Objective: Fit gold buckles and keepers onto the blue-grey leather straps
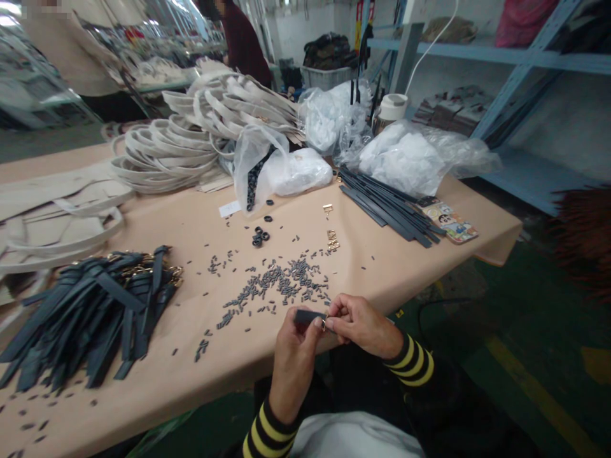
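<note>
At the table's near edge my left hand (296, 343) is closed on a dark strap (308, 315), its thumb pressed over the strap's end. A small gold buckle (324, 323) sits at that end, partly covered by fingers. My right hand (360, 321) pinches at the buckle from the other side. Just beyond my hands lies a scatter of small dark pieces (286, 280). Farther back are loose gold buckles (333, 240) and several black loops (260, 236).
Finished-looking dark straps with gold buckles (109, 305) are heaped at left. Long dark strips (382, 203) lie at right beside a patterned phone case (453, 221). Coiled beige straps (167, 152) and plastic bags (401, 156) stand at the back. Two people stand beyond the table (405, 273).
</note>
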Tool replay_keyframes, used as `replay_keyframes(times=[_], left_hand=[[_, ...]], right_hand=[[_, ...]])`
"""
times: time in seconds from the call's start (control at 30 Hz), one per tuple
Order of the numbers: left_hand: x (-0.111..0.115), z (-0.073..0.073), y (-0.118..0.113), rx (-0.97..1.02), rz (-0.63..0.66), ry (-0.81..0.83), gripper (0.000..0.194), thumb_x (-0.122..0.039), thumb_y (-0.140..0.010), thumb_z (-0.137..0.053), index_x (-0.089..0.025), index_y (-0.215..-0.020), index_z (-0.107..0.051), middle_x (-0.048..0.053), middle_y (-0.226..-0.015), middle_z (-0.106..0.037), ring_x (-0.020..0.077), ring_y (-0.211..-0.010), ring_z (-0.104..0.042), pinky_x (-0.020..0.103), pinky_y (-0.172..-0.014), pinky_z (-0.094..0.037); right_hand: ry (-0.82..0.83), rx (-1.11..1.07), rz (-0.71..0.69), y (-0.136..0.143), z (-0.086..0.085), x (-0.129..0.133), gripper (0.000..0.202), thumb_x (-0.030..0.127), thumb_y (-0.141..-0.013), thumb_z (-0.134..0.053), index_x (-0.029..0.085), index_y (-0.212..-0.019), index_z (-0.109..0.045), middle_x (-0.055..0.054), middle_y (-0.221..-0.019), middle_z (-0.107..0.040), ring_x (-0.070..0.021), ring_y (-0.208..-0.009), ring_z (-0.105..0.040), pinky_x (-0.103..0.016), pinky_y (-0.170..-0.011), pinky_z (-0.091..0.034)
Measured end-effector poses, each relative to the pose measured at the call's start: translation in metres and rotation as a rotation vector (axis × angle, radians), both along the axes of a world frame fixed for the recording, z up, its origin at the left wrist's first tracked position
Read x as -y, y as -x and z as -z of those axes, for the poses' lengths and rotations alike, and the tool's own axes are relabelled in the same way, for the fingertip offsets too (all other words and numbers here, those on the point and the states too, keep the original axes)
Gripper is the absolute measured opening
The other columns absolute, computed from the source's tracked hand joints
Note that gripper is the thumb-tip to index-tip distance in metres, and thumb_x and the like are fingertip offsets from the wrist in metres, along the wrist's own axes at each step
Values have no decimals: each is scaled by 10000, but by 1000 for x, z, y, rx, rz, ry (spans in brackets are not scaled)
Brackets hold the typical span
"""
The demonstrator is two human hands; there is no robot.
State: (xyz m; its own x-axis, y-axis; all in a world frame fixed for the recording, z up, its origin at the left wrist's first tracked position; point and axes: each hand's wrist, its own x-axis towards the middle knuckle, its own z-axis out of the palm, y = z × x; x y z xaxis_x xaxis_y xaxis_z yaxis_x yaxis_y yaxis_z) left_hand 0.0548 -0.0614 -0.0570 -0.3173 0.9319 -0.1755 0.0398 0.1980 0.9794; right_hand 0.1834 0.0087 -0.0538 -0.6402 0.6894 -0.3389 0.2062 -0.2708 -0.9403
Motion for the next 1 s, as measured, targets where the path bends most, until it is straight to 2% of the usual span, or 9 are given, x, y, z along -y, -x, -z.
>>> replay_keyframes(times=[0.13,0.2,0.33,0.47,0.57,0.67,0.77,0.87,1.0], left_hand=[[5,-5,0,-230,10,-17,137,-308,-803,-519,-183,-856,-502,10,-750,-536,139,-695,-513,254,-672,-407],[8,-7,3,-147,77,8,171,-341,-829,-473,-183,-875,-520,23,-780,-549,146,-735,-525,265,-718,-418],[9,-8,15,310,188,40,322,-403,-871,-356,-170,-901,-577,55,-925,-513,154,-837,-509,300,-788,-444],[6,-9,21,564,269,35,183,-315,-834,-481,-169,-782,-577,43,-963,-456,141,-891,-451,241,-721,-429],[3,-6,19,607,294,43,126,-305,-781,-568,-186,-782,-526,15,-831,-461,106,-744,-440,222,-642,-395],[0,0,16,598,287,67,297,-370,-697,-654,-202,-874,-487,-2,-764,-468,92,-654,-430,207,-574,-357],[-3,7,18,634,316,72,382,-415,-628,-701,-185,-836,-476,-5,-739,-476,84,-619,-432,203,-554,-340],[-6,10,25,654,409,93,353,-389,-634,-703,-156,-697,-446,-5,-684,-470,87,-617,-432,216,-576,-338],[-14,9,38,622,456,10,304,-368,-687,-657,-149,-667,-446,-4,-671,-456,90,-622,-407,220,-588,-325]], right_hand=[[-215,133,38,1,0,-1,140,251,-742,-548,144,-736,-458,39,-587,-455,-65,-519,-430,-180,-471,-336],[-304,158,48,0,0,-2,141,254,-740,-560,136,-740,-483,19,-643,-481,-81,-588,-446,-197,-528,-351],[-295,54,5,-4,0,-3,122,236,-752,-560,133,-766,-496,17,-684,-493,-81,-632,-449,-194,-568,-354],[-258,-24,-74,-6,3,-2,122,237,-754,-572,143,-780,-498,37,-666,-474,-60,-574,-421,-179,-539,-341],[-273,-39,-103,-5,3,-3,110,230,-753,-577,148,-779,-509,41,-657,-479,-58,-568,-423,-176,-541,-342],[-318,-29,-116,-3,-1,-6,74,196,-743,-576,149,-775,-527,39,-657,-491,-69,-605,-444,-178,-568,-352],[-365,7,-154,0,-8,-7,60,164,-721,-581,145,-759,-538,37,-653,-509,-76,-619,-452,-185,-586,-353],[-369,49,-200,3,-12,-9,67,189,-728,-583,146,-755,-539,35,-648,-522,-79,-609,-457,-186,-573,-350],[-364,60,-214,8,-14,-15,79,209,-748,-581,146,-788,-556,22,-691,-554,-87,-661,-491,-186,-611,-368]])
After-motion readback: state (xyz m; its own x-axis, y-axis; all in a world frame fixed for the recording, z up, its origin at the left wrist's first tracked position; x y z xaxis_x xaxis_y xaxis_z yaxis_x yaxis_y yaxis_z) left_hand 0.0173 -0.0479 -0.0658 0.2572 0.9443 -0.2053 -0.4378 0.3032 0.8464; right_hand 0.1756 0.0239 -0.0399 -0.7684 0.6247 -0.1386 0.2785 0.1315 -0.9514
